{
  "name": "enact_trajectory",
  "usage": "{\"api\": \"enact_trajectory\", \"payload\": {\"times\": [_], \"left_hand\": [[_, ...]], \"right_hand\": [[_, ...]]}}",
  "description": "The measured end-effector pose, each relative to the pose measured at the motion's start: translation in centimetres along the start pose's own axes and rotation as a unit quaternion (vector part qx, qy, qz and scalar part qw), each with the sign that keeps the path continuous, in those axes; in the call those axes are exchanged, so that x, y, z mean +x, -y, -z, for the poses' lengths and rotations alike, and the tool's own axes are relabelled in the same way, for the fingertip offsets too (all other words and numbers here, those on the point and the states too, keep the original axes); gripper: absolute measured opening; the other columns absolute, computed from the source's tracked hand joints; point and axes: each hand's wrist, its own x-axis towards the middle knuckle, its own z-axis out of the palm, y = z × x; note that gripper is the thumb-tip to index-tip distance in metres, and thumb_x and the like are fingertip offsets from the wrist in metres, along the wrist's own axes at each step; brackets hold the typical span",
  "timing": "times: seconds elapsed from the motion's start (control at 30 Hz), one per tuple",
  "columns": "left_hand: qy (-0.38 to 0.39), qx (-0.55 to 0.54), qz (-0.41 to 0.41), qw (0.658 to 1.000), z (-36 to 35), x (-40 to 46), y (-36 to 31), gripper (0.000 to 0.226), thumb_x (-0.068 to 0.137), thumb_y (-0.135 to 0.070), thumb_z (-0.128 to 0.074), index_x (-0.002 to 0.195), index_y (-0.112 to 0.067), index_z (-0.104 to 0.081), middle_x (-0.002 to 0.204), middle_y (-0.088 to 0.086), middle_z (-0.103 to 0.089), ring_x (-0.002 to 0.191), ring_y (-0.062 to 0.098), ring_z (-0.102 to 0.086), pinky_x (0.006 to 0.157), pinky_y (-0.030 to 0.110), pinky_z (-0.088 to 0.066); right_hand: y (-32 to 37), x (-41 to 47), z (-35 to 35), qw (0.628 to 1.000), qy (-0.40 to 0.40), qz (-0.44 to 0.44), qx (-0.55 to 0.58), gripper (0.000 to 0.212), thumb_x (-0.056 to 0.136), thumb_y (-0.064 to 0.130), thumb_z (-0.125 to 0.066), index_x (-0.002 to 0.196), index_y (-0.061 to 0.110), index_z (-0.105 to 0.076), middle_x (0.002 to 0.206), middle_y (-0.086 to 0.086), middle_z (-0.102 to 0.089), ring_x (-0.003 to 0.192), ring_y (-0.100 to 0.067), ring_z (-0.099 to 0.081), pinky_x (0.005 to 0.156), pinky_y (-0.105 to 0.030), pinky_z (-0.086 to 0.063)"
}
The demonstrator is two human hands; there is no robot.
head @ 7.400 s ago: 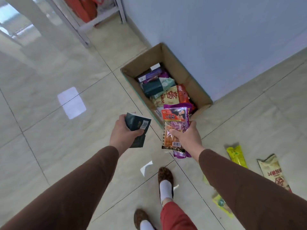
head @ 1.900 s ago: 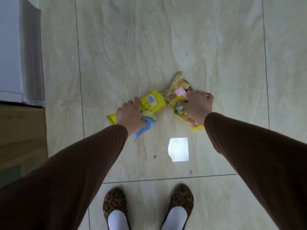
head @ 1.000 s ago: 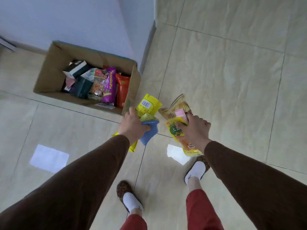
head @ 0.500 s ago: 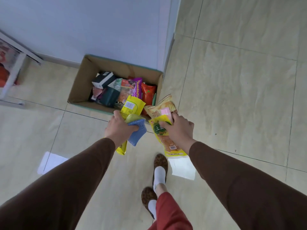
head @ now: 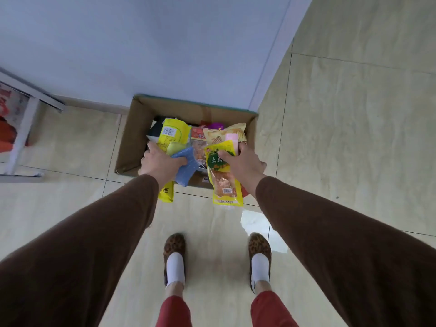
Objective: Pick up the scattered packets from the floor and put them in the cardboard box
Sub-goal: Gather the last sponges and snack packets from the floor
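Observation:
The open cardboard box stands on the floor against the wall, with several packets inside, mostly hidden behind my hands. My left hand is closed around a long yellow packet and a blue packet, held over the box's near-left part. My right hand grips a yellow snack packet, a beige packet and a small pink one, over the box's near-right edge. The lower ends of the packets hang in front of the box's near wall.
A pale blue wall rises right behind the box, its corner at the box's right end. A white shelf frame with red goods stands at the left. My feet in leopard-print shoes stand on beige floor tiles before the box.
I have stepped up to the box and now face it square on. Both hands, still holding their packets, have moved from in front of the box to above its near edge.

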Motion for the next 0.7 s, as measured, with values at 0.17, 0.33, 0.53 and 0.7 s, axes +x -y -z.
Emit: {"api": "enact_trajectory", "payload": {"times": [0.17,0.33,0.53,0.7], "left_hand": [[0.010,0.029,-0.037,0.999,0.6,5.0,-0.3,0.100,0.060,-0.053,-0.082,0.134,-0.008,-0.032,0.133,0.018,-0.049,0.124,0.040,-0.050,0.100,0.055,-0.046],[0.037,0.041,-0.065,0.996,0.0,9.7,0.1,0.118,0.065,-0.061,-0.080,0.153,-0.011,-0.020,0.148,0.022,-0.039,0.134,0.041,-0.043,0.107,0.051,-0.040],[0.061,0.057,-0.149,0.985,-1.1,11.4,2.0,0.097,0.079,-0.058,-0.072,0.151,-0.011,-0.029,0.146,0.020,-0.044,0.133,0.037,-0.044,0.106,0.046,-0.041],[0.098,0.122,-0.192,0.969,-0.2,9.0,3.5,0.086,0.087,-0.046,-0.070,0.154,-0.013,-0.029,0.152,0.016,-0.039,0.137,0.036,-0.040,0.109,0.048,-0.040]], "right_hand": [[3.1,3.7,-3.8,0.997,0.009,-0.042,0.057,0.063,0.083,0.069,-0.055,0.131,0.027,-0.051,0.124,0.002,-0.066,0.117,-0.028,-0.059,0.111,-0.059,-0.026],[4.9,6.9,-6.5,0.995,0.018,-0.063,0.079,0.087,0.069,0.085,-0.051,0.139,0.033,-0.044,0.123,0.006,-0.066,0.115,-0.022,-0.057,0.111,-0.061,-0.026],[2.1,7.1,-7.7,0.993,0.036,-0.109,0.037,0.085,0.069,0.072,-0.057,0.144,0.032,-0.047,0.141,-0.001,-0.056,0.129,-0.032,-0.051,0.107,-0.051,-0.040],[0.8,2.9,-7.4,0.994,0.021,-0.107,-0.002,0.049,0.084,0.053,-0.058,0.131,0.036,-0.056,0.127,-0.001,-0.063,0.112,-0.026,-0.060,0.099,-0.045,-0.047]]}}
